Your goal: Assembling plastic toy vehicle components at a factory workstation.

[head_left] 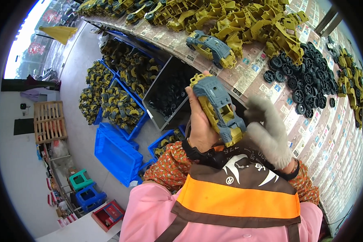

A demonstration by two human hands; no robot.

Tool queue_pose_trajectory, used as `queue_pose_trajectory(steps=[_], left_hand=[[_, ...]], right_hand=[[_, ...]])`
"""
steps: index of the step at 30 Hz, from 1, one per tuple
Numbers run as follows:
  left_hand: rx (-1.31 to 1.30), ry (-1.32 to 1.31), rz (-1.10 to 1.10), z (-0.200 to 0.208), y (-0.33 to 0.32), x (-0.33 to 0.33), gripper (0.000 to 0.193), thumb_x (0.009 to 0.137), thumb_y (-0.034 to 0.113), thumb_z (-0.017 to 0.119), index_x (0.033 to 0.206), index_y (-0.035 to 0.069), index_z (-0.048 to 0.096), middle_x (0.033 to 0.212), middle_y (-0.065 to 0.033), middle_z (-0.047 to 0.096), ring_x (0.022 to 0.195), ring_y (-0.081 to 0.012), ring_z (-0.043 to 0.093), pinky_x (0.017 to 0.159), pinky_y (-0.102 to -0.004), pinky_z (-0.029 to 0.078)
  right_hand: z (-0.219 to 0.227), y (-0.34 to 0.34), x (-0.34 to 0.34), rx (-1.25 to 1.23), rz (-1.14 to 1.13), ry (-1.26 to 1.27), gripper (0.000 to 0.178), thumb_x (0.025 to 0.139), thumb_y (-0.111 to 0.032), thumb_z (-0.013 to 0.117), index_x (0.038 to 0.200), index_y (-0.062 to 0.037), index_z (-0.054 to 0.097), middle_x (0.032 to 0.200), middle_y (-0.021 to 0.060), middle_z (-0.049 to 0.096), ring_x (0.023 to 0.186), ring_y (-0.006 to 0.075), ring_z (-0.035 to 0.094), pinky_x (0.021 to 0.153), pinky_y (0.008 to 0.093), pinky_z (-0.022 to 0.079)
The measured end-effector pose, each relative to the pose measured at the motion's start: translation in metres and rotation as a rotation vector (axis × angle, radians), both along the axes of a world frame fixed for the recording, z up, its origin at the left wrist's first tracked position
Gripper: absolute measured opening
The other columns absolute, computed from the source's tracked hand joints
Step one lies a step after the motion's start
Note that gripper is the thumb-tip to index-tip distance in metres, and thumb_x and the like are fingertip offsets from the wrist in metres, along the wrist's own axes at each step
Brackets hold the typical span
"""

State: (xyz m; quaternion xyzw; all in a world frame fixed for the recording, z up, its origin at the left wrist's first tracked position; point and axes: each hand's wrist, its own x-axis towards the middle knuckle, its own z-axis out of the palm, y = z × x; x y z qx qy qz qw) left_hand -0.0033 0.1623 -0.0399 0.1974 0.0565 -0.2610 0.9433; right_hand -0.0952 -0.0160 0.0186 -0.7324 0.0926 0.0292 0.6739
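Observation:
My bare left hand (201, 125) is wrapped round a toy car body (218, 105), grey on top with olive-yellow ends and sides. The car is held tilted in front of my chest. Just to its right is my right hand (272, 135), in a pale grey glove and smeared by motion. Whether that hand grips anything cannot be made out. Beyond them, at the table's near edge, lies another grey and olive-yellow toy car (211, 48). A heap of black toy wheels (310, 76) is spread on the table to the right.
Olive-yellow car parts (246, 24) are piled along the far side of the patterned table (322, 157). Below its left edge stand a grey bin (165, 97) of black parts and blue crates (129, 109) of toy cars. A blue crate (117, 153) sits on the floor nearer me.

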Motion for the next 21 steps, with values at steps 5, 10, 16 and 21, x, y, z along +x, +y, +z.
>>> queue_pose_trajectory(steps=[5, 10, 16, 21], left_hand=[[0.182, -0.216, 0.240, -0.004, -0.006, 0.006, 0.077, 0.101, 0.078, 0.041, 0.164, 0.033, 0.035, 0.116, -0.0051, 0.063, 0.096, -0.0236, 0.065, 0.082, -0.0442, 0.061], [0.107, -0.294, 0.275, -0.004, -0.009, 0.008, 0.082, 0.100, 0.080, 0.041, 0.166, 0.033, 0.028, 0.112, -0.0075, 0.061, 0.092, -0.0232, 0.063, 0.078, -0.0430, 0.058], [0.113, -0.350, 0.266, -0.007, -0.009, 0.014, 0.091, 0.096, 0.087, 0.036, 0.169, 0.035, 0.021, 0.112, -0.0071, 0.062, 0.093, -0.0230, 0.064, 0.079, -0.0423, 0.055], [0.041, -0.038, 0.272, -0.014, -0.003, 0.016, 0.087, 0.096, 0.085, 0.044, 0.163, 0.031, 0.036, 0.114, -0.0047, 0.062, 0.097, -0.0231, 0.063, 0.084, -0.0416, 0.056]], right_hand=[[-0.007, 0.020, 0.003, -0.586, 0.078, -0.353, 0.073, 0.074, -0.033, 0.092, 0.131, -0.0023, 0.058, 0.114, 0.0190, 0.065, 0.102, 0.0379, 0.067, 0.088, 0.0450, 0.055], [-0.010, 0.026, 0.006, -0.572, 0.022, -0.365, 0.065, 0.073, -0.032, 0.092, 0.123, -0.0031, 0.060, 0.108, 0.0169, 0.064, 0.097, 0.0370, 0.067, 0.083, 0.0460, 0.055], [-0.012, 0.026, 0.008, -0.674, -0.018, -0.436, 0.062, 0.070, -0.032, 0.090, 0.118, -0.0042, 0.063, 0.105, 0.0155, 0.064, 0.095, 0.0366, 0.066, 0.080, 0.0455, 0.054], [-0.019, 0.018, 0.011, -0.664, 0.088, -0.439, 0.061, 0.075, -0.031, 0.088, 0.123, -0.0028, 0.062, 0.110, 0.0160, 0.065, 0.101, 0.0373, 0.066, 0.087, 0.0465, 0.053]])
